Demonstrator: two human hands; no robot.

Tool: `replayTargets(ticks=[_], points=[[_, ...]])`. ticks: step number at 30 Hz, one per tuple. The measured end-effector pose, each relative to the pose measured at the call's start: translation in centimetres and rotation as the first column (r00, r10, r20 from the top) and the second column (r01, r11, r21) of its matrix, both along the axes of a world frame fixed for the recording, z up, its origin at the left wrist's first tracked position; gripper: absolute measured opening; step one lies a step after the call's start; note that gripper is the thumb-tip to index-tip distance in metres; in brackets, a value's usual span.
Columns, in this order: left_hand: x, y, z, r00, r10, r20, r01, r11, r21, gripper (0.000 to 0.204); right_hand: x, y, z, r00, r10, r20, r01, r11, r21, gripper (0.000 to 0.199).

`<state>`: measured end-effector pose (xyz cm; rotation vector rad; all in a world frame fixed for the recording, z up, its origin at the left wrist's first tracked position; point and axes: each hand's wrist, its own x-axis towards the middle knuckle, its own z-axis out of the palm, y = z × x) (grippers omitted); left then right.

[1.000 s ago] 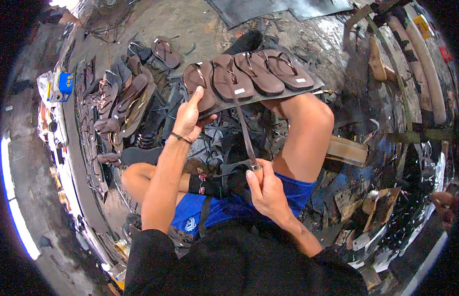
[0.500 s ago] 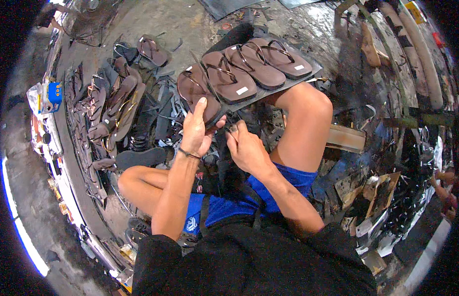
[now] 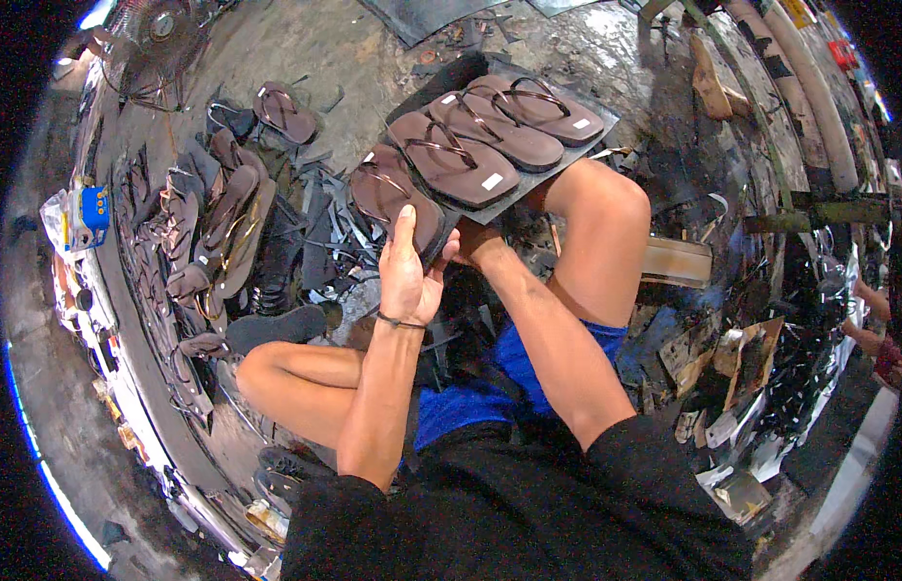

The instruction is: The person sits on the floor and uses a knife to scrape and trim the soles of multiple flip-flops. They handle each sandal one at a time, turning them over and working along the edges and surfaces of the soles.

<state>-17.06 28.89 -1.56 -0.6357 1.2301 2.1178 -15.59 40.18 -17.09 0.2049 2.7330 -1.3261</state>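
Note:
A brown flip-flop (image 3: 395,201) with a shiny dark strap is gripped at its near end by my left hand (image 3: 412,271), thumb on top of the sole. My right hand (image 3: 482,246) reaches in just right of that end, at the near edge of a dark flat sheet (image 3: 485,215). Its fingers are mostly hidden there, so whether they hold anything does not show. Lying side by side on the sheet are three more brown flip-flops (image 3: 451,169), each with a small white label on its sole.
Piled flip-flops (image 3: 240,213) and dark scraps (image 3: 320,232) cover the floor at left. A blue box (image 3: 91,218) stands at the far left, a fan (image 3: 160,34) at the back left. Right of my raised knee lies a wooden piece (image 3: 676,261). Another person's arm (image 3: 870,329) shows at the right edge.
My right hand has moved forward, under the edge of the sheet, and its fingers have gone out of sight. My left hand still grips the flip-flop.

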Motion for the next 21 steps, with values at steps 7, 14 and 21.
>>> replayTargets(ticks=[7, 14, 21], points=[[3.4, -5.5, 1.6, 0.993, -0.013, -0.117, 0.033, 0.985, 0.167, 0.032, -8.1, -2.2, -1.4, 0.983, -0.122, 0.134, 0.162, 0.925, -0.345, 0.039], [7.5, -12.3, 4.5, 0.951, 0.263, -0.164, -0.252, 0.964, 0.082, 0.046, -4.1, -7.5, 11.1, 0.976, -0.192, 0.105, 0.213, 0.717, -0.664, 0.040], [11.8, -14.0, 6.6, 0.882, 0.423, -0.210, -0.430, 0.903, 0.010, 0.027, 11.4, -4.2, 19.5, 0.996, 0.081, -0.047, -0.093, 0.813, -0.575, 0.036]])
